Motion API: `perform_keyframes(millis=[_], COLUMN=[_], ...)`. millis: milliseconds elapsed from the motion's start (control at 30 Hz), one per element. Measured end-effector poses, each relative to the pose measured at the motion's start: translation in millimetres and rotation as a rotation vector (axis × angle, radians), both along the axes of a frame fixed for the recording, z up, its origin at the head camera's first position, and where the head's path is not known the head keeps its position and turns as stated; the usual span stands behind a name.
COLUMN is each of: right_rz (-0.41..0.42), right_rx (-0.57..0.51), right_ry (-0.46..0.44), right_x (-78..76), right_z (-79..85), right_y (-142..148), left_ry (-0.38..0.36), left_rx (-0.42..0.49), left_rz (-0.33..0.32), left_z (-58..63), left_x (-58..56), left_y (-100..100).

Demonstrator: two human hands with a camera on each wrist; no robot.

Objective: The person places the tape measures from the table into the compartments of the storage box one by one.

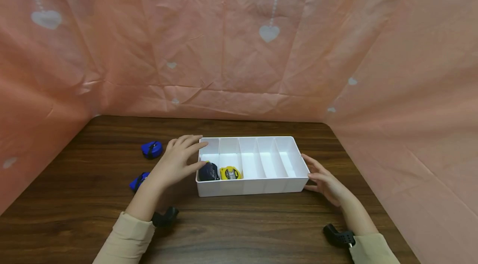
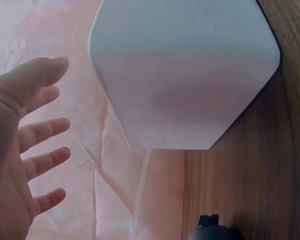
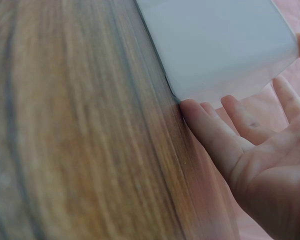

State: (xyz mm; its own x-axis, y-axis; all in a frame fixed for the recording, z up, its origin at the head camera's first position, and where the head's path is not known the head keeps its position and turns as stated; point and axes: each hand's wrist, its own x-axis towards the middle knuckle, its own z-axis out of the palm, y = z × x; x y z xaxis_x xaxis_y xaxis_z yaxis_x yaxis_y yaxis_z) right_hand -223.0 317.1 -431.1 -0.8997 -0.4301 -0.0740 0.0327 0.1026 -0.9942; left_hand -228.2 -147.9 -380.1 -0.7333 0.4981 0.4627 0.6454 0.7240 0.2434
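With my left hand [image 1: 174, 163] spread, empty, near the dark tape measure [image 1: 208, 172] leftmost in the white tray [image 1: 248, 188], I judged it best to steady the tray's right end with my relaxed, touching right hand [image 1: 327, 184].

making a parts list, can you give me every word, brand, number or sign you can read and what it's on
"3" on the yellow tape measure; smaller lettering around it is unreadable.
Dark item: faint marks, too blurred to read.
Farther blue item, nearer blue item: no readable text.
White box: none visible.
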Motion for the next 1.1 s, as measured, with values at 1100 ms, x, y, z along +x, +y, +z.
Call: perform_keyframes(millis=[1100], right_rz=[-0.008], right_rx=[-0.001], right_ry=[0.003], right_x=[-2.1], right_z=[-0.7], right_y=[-0.6], left_ry=[-0.103], left_rx=[0.009], left_rz=[0.243], left_z=[-6.6], left_x=[-14.8], left_y=[-39.3])
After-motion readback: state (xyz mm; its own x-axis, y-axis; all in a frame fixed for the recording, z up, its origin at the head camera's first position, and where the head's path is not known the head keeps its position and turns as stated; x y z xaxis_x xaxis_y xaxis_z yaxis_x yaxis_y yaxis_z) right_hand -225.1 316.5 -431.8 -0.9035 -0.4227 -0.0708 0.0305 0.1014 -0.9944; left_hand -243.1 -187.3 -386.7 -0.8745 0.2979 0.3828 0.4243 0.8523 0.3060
